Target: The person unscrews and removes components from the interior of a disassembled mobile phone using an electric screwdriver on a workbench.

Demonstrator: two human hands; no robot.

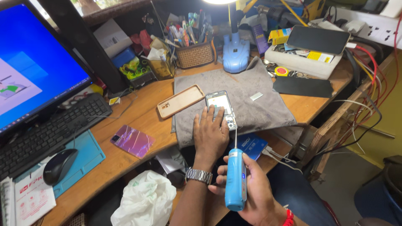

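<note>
My left hand lies flat on the lower part of an opened phone that rests on a grey cloth, fingers spread over it. A metal watch sits on that wrist. My right hand is closed around a light-blue electric screwdriver, held upright near my lap. Its thin bit points up toward the phone's lower right corner. A tan phone case lies left of the phone, half on the cloth.
A shiny pink phone back lies on the wooden desk. Monitor, keyboard and mouse stand left. Behind are a basket of tools, a blue lamp base and a white box under a dark phone. A plastic bag lies below.
</note>
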